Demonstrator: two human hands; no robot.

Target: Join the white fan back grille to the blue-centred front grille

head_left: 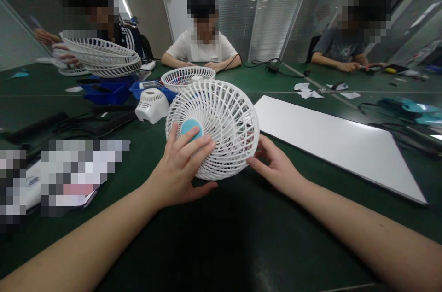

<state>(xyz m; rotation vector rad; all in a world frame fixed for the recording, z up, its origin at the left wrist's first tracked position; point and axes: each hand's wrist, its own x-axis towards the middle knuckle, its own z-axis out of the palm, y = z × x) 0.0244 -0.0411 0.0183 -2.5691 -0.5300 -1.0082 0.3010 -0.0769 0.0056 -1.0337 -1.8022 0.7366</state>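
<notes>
A white plastic fan cage (221,121) with a round teal centre cap (191,127) is held tilted above the dark green table (214,236). My left hand (181,170) grips its near left rim, fingers spread over the front grille beside the cap. On the cage's right rim sits my right hand (274,165), fingers curled behind the edge. Both forearms reach in from the bottom of the view.
A white motor housing (152,105) and a loose grille (188,78) lie behind the cage, by blue trays (107,91). A white board (338,137) lies to the right. Three people sit across the table; one at the left holds stacked grilles (103,57). Cables lie left.
</notes>
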